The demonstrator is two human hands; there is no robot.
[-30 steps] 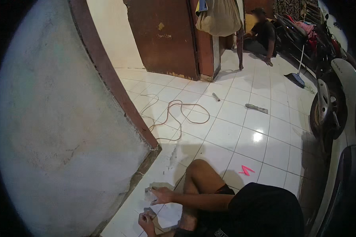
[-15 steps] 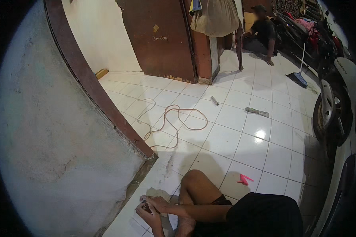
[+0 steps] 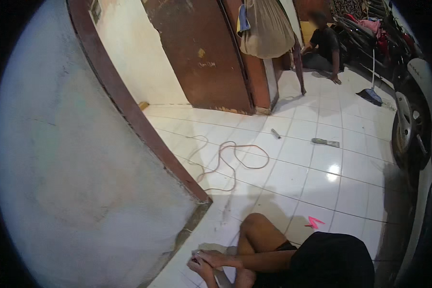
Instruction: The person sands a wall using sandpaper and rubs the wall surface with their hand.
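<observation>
Low in the view, beside the wall's base, my left hand (image 3: 201, 267) and my right hand (image 3: 215, 258) are brought together in front of my bent knee. The fingers of both are curled around something small and greyish between them. It is mostly covered by the fingers and too small to name. My right forearm crosses in front of my leg, while the left one rises from the lower edge. Nearest on the tiles to my right lies a bright pink V-shaped thing (image 3: 314, 222).
A thin reddish cable (image 3: 269, 162) loops over the white tiles. Beyond it are a short grey tube (image 3: 275, 133) and a flat grey scraper-like tool (image 3: 325, 142). A seated person (image 3: 325, 50), a broom (image 3: 371, 96) and a motorbike (image 3: 408, 127) are farther right. A plastered wall (image 3: 96, 182) bounds the left.
The whole scene has shifted right and slightly down in the picture as my head turned. Both hands stay together around the small thing.
</observation>
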